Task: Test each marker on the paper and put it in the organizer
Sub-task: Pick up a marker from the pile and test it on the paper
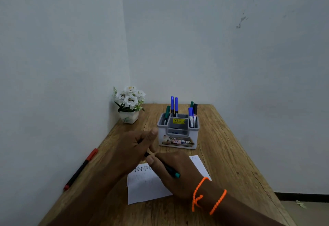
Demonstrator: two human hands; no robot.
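Note:
My right hand (175, 172) grips a black marker with a teal end (171, 171) above the white paper (147, 188). My left hand (137, 147) has its fingers curled round the marker's far end, which is hidden inside them. Zigzag scribbles (142, 169) mark the paper's top edge. The grey organizer (178, 136) stands just behind the hands and holds several blue, green and black markers. A red-capped black marker (81, 169) lies loose along the table's left edge.
A pot of white artificial flowers (129, 104) sits in the far left corner of the wooden table (231, 163). Walls close in on the left and behind. The floor shows past the right edge.

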